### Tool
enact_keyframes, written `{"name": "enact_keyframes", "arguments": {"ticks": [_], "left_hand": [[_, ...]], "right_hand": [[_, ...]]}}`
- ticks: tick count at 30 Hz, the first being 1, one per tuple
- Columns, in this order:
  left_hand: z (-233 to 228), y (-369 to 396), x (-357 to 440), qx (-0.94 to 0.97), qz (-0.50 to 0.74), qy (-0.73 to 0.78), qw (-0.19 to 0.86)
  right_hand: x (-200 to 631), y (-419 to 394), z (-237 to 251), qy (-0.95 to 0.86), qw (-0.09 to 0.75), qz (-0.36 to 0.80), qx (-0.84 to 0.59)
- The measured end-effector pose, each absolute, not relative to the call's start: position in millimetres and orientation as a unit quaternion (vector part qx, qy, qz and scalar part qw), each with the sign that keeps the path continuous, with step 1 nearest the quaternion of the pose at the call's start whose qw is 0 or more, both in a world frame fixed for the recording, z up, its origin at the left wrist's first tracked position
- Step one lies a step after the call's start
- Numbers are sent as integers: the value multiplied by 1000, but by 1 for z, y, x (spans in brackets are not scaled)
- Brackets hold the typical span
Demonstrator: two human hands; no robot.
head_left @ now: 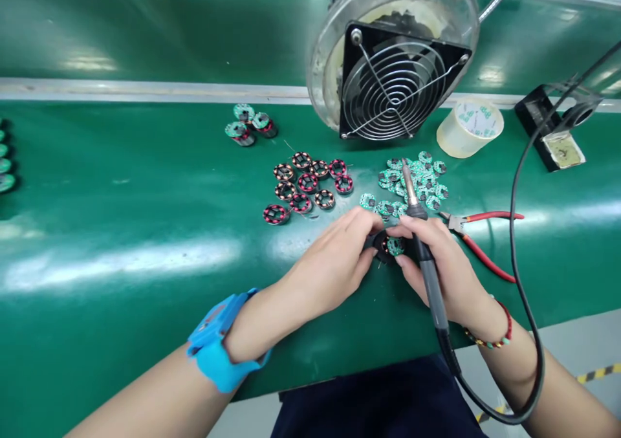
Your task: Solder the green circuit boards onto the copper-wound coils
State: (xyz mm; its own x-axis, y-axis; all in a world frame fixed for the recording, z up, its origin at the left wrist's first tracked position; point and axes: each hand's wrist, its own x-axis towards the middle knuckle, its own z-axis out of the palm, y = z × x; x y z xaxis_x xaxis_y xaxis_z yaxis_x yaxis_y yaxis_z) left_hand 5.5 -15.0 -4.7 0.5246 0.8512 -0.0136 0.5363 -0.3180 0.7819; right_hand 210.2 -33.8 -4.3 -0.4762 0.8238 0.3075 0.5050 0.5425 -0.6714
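My left hand (339,257), with a blue strap on its wrist, pinches a dark wound stator (381,249) just above the bench. A small round green circuit board (394,246) sits against the stator's right side. My right hand (444,266) carries a soldering iron (431,283), its tip pointing away from me, while the thumb and forefinger are at the board. Whether those fingertips touch the board is hard to see. Beyond my hands lie loose wound stators (307,182) in red and copper, and a heap of green boards (422,179).
A fan (395,92) in a round hood stands at the back. Right of it are a tape roll (468,131) and an iron stand (553,131). Red-handled cutters (478,231) lie beside my right hand, near the iron's cable (515,231). Finished-looking stacked units (242,131) stand back left.
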Motion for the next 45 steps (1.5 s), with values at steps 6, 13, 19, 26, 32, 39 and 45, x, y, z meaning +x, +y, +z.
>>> {"name": "enact_keyframes", "arguments": {"ticks": [6, 13, 19, 26, 32, 39, 45], "left_hand": [[-2, -10, 3, 784, 208, 428, 398], [1, -7, 4, 759, 246, 418, 434], [-2, -5, 3, 740, 261, 426, 451], [0, -5, 7, 725, 263, 426, 472], [0, -6, 11, 714, 253, 445, 477], [0, -6, 12, 704, 251, 451, 488], [0, -6, 11, 689, 268, 456, 496]], "right_hand": [[210, -34, -3, -813, 308, 296, -395], [207, -34, -3, -828, 293, 254, -405], [205, -34, -4, -845, 269, 219, -408], [203, -32, -2, -830, 290, 263, -398], [196, -35, 2, -803, 352, 213, -431], [194, -38, -8, -821, 314, 146, -455], [192, -39, -9, -817, 312, 139, -465]]}}
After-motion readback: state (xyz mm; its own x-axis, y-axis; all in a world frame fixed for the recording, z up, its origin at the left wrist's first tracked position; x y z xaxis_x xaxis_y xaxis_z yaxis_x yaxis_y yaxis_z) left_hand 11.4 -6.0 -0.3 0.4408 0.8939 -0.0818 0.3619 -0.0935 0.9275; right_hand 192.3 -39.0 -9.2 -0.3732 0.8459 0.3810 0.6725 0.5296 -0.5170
